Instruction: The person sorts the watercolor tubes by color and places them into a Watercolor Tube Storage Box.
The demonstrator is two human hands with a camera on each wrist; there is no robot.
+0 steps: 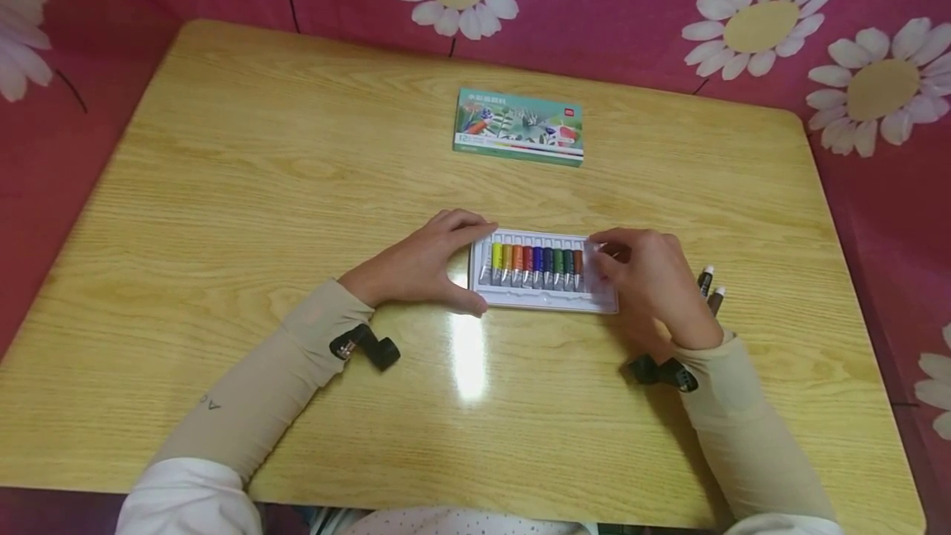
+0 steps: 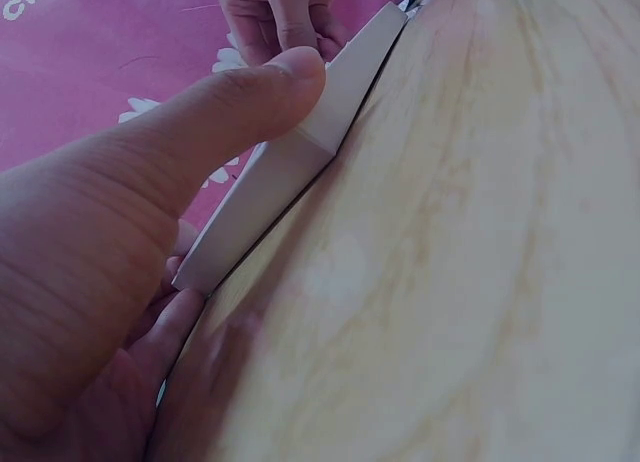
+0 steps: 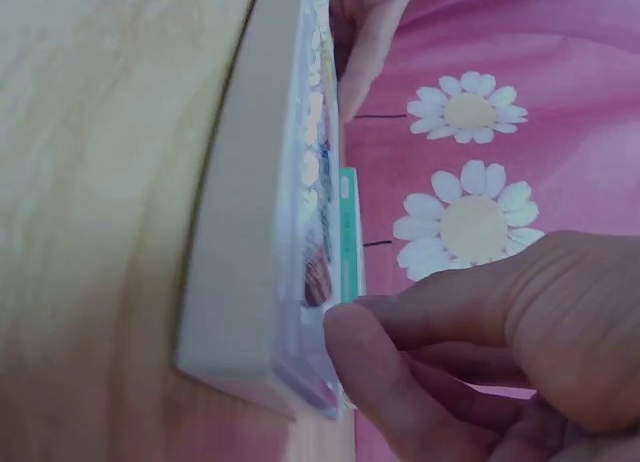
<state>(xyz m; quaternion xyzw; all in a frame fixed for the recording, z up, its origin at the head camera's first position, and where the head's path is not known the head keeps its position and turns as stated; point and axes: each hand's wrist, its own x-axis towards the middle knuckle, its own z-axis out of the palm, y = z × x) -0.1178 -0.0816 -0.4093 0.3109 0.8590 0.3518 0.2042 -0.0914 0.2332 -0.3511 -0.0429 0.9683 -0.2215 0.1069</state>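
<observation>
A white tray (image 1: 546,300) of paint tubes (image 1: 538,261) lies on the table, its tubes running from silver and yellow through red, blue and green to brown. My left hand (image 1: 427,258) grips the tray's left end, thumb at the near edge and fingers at the far edge. At the other end, my right hand (image 1: 646,275) has its fingers bent over the tray, close to the brown tube (image 3: 317,277). In the right wrist view, thumb and forefinger come together at the tray's edge; whether they pinch anything is hidden.
Beyond the tray lies a green illustrated paint box (image 1: 518,127). Two loose tubes, one black (image 1: 706,279) and one brown (image 1: 716,300), both white-capped, lie beside my right wrist. The wooden table (image 1: 260,163) meets pink flowered cloth at the back and sides.
</observation>
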